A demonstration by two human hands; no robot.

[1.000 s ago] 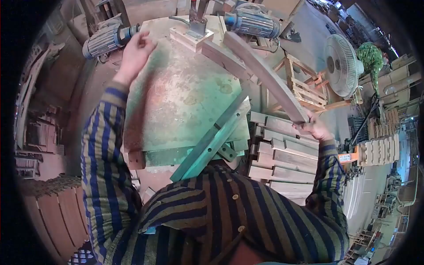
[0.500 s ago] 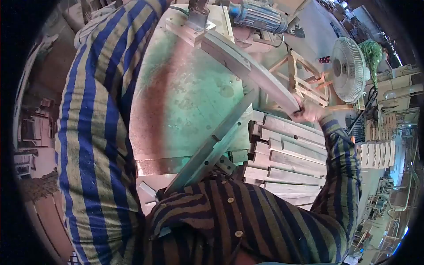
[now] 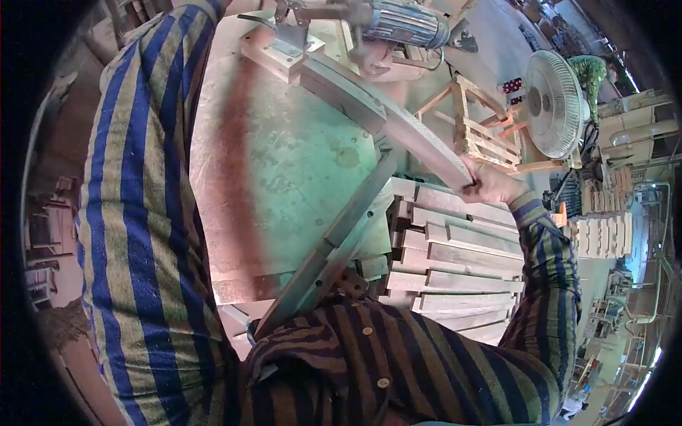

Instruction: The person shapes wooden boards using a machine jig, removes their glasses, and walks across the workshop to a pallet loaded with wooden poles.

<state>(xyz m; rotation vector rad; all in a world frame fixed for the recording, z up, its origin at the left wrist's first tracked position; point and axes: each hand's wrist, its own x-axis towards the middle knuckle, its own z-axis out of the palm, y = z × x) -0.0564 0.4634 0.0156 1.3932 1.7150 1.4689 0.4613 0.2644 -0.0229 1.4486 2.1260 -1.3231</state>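
Observation:
My right hand [image 3: 494, 183] is closed round the near end of a long curved wooden piece [image 3: 419, 138]. The far end of that piece lies by a wooden block [image 3: 273, 55] with a metal clamp [image 3: 290, 42] on top, at the back of the worktable. My left arm reaches up along the left side. Only a sliver of my left hand [image 3: 233, 7] shows at the top edge, near the clamp, and its fingers are out of sight. A straight wooden bar with holes [image 3: 320, 252] slants between the table edge and my shirt.
The greenish worktable [image 3: 284, 156] lies before me. An electric motor [image 3: 408, 27] sits at its back. Stacked wooden slats [image 3: 462, 248] stand to the right, below a wooden frame [image 3: 483, 131]. A white fan [image 3: 553, 103] partly hides a person in green [image 3: 588, 74].
The view has shifted slightly, so most things sit further left. More of the clamp shows at the top, with parts near it blurred. My right hand keeps its hold on the curved piece.

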